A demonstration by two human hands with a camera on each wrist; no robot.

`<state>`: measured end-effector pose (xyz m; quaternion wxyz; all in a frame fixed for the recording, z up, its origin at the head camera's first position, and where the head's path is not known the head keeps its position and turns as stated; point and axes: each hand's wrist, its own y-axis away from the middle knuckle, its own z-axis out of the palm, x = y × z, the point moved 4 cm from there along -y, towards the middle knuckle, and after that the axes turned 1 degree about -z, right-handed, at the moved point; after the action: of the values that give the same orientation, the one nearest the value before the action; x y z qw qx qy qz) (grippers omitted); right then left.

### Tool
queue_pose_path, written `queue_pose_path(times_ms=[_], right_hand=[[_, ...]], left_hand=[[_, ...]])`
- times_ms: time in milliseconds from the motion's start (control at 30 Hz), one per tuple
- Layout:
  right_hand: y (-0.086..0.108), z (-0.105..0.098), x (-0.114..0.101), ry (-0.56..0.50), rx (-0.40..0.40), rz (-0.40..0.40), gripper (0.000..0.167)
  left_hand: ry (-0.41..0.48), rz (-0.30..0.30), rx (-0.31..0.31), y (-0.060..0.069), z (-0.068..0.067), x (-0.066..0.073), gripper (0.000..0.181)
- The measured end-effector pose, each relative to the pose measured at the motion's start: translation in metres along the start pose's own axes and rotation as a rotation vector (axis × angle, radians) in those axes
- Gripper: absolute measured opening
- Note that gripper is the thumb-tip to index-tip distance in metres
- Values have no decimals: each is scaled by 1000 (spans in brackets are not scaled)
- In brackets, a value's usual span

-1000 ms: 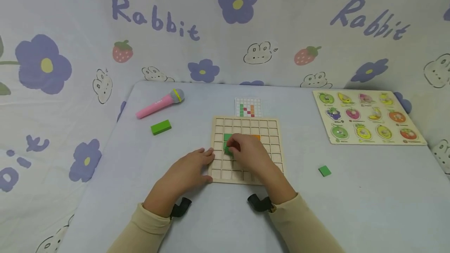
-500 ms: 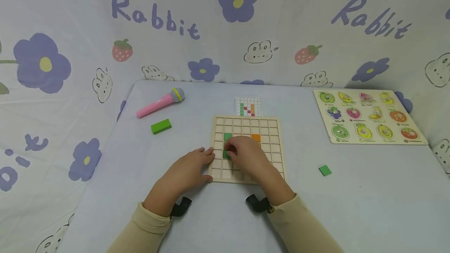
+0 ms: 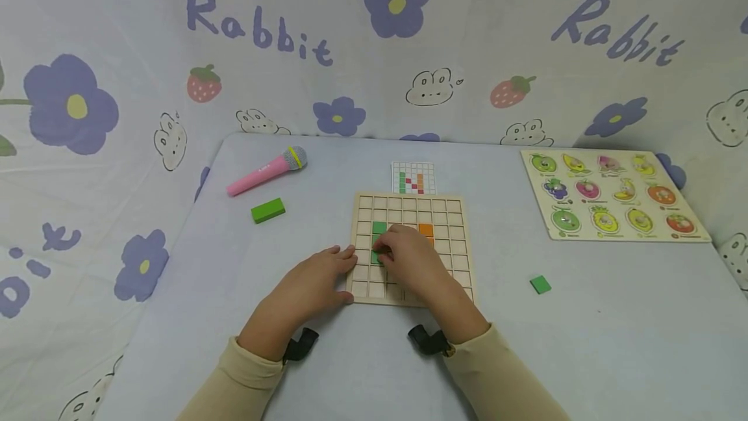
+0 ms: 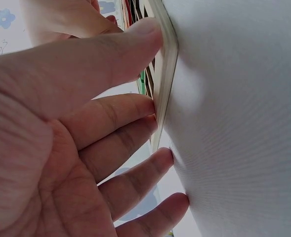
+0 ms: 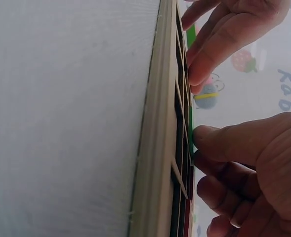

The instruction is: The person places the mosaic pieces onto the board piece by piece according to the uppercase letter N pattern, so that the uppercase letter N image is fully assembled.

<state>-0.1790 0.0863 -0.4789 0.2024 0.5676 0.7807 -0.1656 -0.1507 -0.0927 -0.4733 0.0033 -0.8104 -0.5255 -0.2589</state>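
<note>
A wooden grid board [image 3: 458, 278] lies before me in the head view. My right hand [image 3: 417, 262] is over its middle, thumb and index finger at a green square tile [image 3: 376, 257] in the left part of the grid. In the right wrist view the thumb tip meets the green tile [image 5: 191, 133], which sits in the board. Above it is another green tile [image 3: 379, 228]; an orange tile [image 3: 425, 230] lies farther right. Cells under the right hand are hidden. My left hand [image 3: 310, 284] rests at the board's left edge, fingers extended, thumb and fingertips touching its side [image 4: 166, 64].
A pattern card [image 3: 413, 177] lies behind the board. To the right are a loose green tile [image 3: 540, 284] and a fruit puzzle board [image 3: 613, 238]. At left lie a green block [image 3: 268, 211] and a pink toy microphone [image 3: 263, 175].
My right hand has set the green tile, which was tilted in its fingers, down flat into a cell. The hand shifted slightly. My left hand has stayed at the board's edge.
</note>
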Motion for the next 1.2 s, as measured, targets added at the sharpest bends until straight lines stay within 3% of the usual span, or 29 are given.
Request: queue_pose_path(times_ms=[167, 333, 533, 667, 767, 900, 1200], right_hand=[[1, -11, 5, -53, -7, 18, 10], [18, -52, 32, -123, 31, 114, 17], [70, -97, 106, -77, 98, 298, 31], [109, -112, 159, -52, 40, 454, 45], [132, -116, 186, -56, -21, 533, 51], [145, -114, 196, -67, -46, 546, 52], [146, -107, 195, -82, -23, 540, 41]], left_hand=[[-5, 0, 1, -1, 1, 0, 73], [-2, -22, -10, -1, 3, 0, 74], [-14, -27, -20, -1, 4, 1, 75], [-13, -41, -25, -2, 3, 1, 75], [-1, -54, -27, -3, 3, 0, 75], [0, -51, -22, -4, 4, -2, 75], [5, -47, -17, -4, 4, -1, 75]])
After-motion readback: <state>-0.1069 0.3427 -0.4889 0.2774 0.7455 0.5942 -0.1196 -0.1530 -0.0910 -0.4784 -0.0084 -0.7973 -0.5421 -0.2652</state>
